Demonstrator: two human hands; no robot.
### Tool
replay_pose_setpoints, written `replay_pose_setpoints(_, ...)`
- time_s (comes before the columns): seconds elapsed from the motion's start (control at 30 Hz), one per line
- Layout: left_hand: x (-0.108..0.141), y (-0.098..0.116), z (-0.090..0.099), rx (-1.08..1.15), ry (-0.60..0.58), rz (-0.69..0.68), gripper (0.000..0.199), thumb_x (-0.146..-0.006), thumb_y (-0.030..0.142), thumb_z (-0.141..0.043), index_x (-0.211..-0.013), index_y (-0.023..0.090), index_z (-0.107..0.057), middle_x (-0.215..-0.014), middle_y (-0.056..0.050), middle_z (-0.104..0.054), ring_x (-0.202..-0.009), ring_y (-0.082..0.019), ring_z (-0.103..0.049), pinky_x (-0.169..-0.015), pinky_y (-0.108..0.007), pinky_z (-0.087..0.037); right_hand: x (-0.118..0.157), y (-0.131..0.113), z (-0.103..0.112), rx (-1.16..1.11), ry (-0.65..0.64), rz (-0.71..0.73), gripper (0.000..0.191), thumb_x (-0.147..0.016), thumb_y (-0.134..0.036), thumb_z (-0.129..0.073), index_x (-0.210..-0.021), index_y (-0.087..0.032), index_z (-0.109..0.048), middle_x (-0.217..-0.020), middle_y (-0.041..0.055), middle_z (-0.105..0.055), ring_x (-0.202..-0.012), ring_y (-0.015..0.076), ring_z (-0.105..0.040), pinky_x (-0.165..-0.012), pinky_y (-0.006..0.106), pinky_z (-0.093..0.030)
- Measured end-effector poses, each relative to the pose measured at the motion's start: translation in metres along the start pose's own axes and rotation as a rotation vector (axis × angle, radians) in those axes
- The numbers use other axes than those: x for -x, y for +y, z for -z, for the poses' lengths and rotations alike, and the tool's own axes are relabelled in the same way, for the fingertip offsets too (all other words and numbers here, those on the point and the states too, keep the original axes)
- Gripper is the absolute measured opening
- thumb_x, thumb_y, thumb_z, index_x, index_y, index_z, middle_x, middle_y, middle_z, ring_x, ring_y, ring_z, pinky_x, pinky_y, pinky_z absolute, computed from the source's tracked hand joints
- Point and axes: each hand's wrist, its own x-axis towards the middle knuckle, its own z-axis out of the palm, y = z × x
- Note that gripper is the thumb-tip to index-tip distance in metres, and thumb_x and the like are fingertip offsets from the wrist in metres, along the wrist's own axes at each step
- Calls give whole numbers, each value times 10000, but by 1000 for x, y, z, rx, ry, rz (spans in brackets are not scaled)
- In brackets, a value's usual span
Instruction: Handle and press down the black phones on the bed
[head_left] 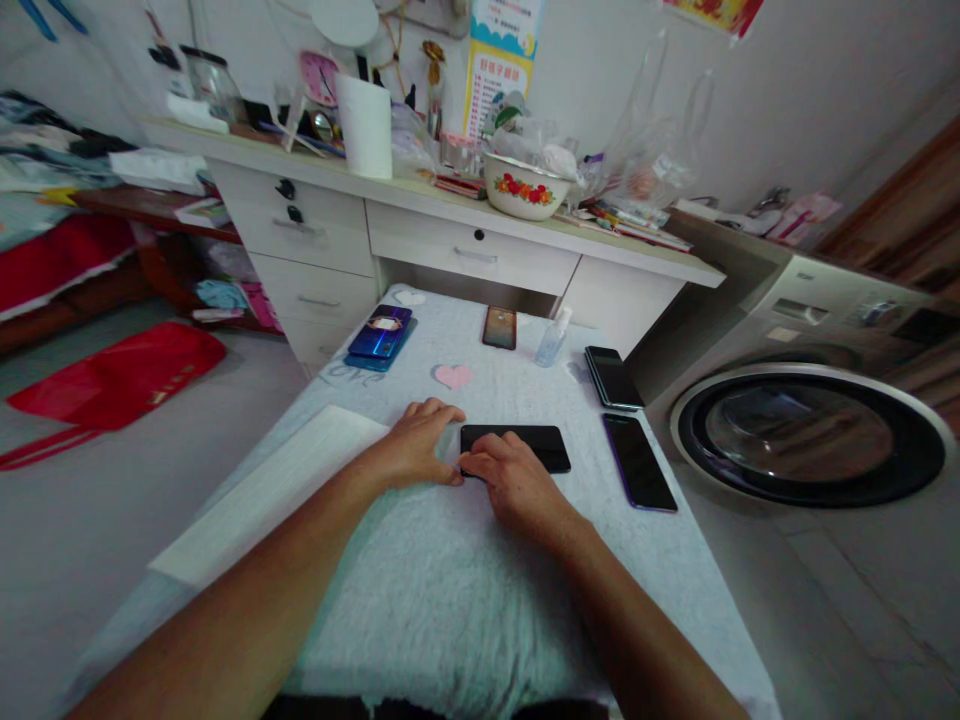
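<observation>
A black smartphone [551,447] lies screen up on the cloth-covered table, its long side running left to right. My left hand [416,447] holds its left end, thumb at the near corner and fingers at the far corner. Over the left part of the screen, my right hand [517,485] is closed, with the fingertips pressed together on the glass. Whatever those fingertips may pinch is hidden. Left of my left forearm is a folded white cloth or paper towel [277,490]. A pink paper heart [453,376] lies beyond the phone.
Further phones lie around: a purple-edged phone [640,462], a stack of phones [613,378], blue phones [382,335] and a brown-gold phone [499,327]. A clear spray bottle [553,338] stands at the back. A white desk [450,235] is behind, a washing machine [795,380] at right.
</observation>
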Motion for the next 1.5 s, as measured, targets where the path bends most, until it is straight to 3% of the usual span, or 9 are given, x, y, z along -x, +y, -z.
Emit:
replay_pose_setpoints(0.3, 0, -2, 0, -6, -12, -18, 767, -532, 434, -777, -1224, 224, -520, -1201, -75, -492, -1146, -293, -419, -968, -368, -376, 15, 5, 6, 59, 16, 30, 331, -936, -126, -444, -1174, -265, -627, -1035, 31, -612, -847, 182, -433, -757, 307, -337)
replay_pose_setpoints(0.47, 0, 0, -1, -27, -8, -11, 766, -533, 474, -771, -1218, 229, -531, -1202, -75, -491, -1134, -296, -415, -969, -377, -373, 19, 14, 4, 98, 64, -127, 410, -891, -64, -419, -1210, -227, -619, -1120, 53, -588, -883, 187, -435, -795, 316, -346)
replay_pose_setpoints(0.63, 0, 1, -2, -41, 15, -11, 720, -544, 477, -761, -1190, 239, -546, -1186, -70, -495, -1110, -292, -432, -959, -380, -377, 14, 15, 2, 153, 120, -241, 368, -893, -105, -429, -1193, -189, -625, -1095, 81, -587, -918, 216, -444, -823, 333, -348)
replay_pose_setpoints(1.0, -1, 2, -5, -42, 46, -13, 725, -534, 479, -770, -1185, 233, -568, -1182, -85, -527, -1104, -303, -447, -952, -400, -377, 2, -5, -5, 127, 79, -76, 322, -949, -178, -429, -1235, -221, -570, -1124, 39, -589, -907, 199, -442, -799, 315, -345)
replay_pose_setpoints(1.5, 1, 0, -2, -31, 16, -18, 729, -558, 500, -756, -1210, 251, -545, -1196, -67, -500, -1112, -293, -433, -964, -377, -377, 30, 37, 16, 271, 77, -535, 436, -873, -80, -379, -1212, -200, -626, -1102, 103, -589, -930, 240, -473, -828, 328, -362)
